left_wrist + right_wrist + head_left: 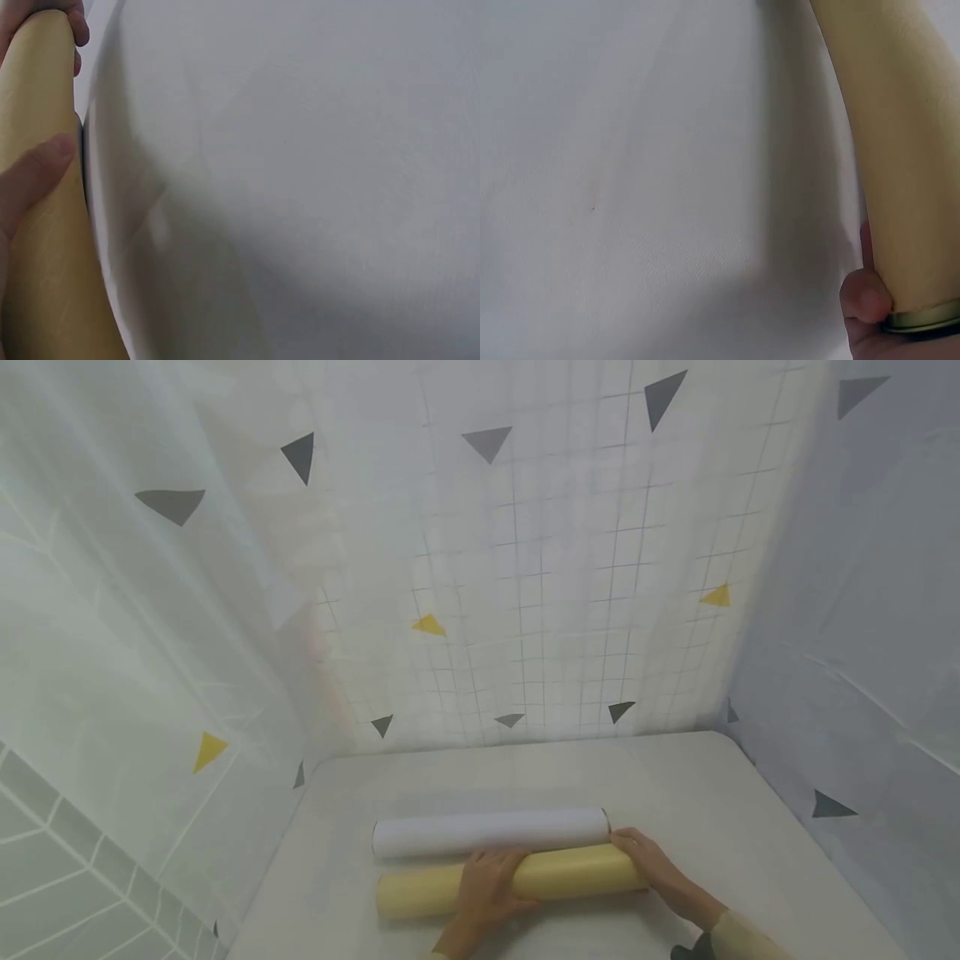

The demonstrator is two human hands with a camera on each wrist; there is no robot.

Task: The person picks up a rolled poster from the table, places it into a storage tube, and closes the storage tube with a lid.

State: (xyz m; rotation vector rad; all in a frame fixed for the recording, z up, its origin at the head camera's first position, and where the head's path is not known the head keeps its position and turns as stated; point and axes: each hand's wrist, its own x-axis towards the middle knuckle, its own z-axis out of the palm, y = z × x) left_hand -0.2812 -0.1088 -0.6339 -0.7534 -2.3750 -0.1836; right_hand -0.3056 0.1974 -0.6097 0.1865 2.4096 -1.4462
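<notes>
A long yellow tube (577,871) lies crosswise at the near part of the white table. My left hand (487,889) grips it around the middle, fingers over the top and thumb (37,176) along its near side. At the tube's right end my right hand (656,868) holds on, with fingers over the far side. In the right wrist view a greenish metallic rim (930,316) with a dark edge shows at that end, right by the hand. Just behind, and roughly parallel, lies a white tube (487,833) with a thin dark edge at its right end.
The white tabletop (525,777) has rounded back corners. Pale curtains (562,568) with grey and yellow triangles hang behind the table and at both sides. Floor tiles (82,868) show through at the lower left.
</notes>
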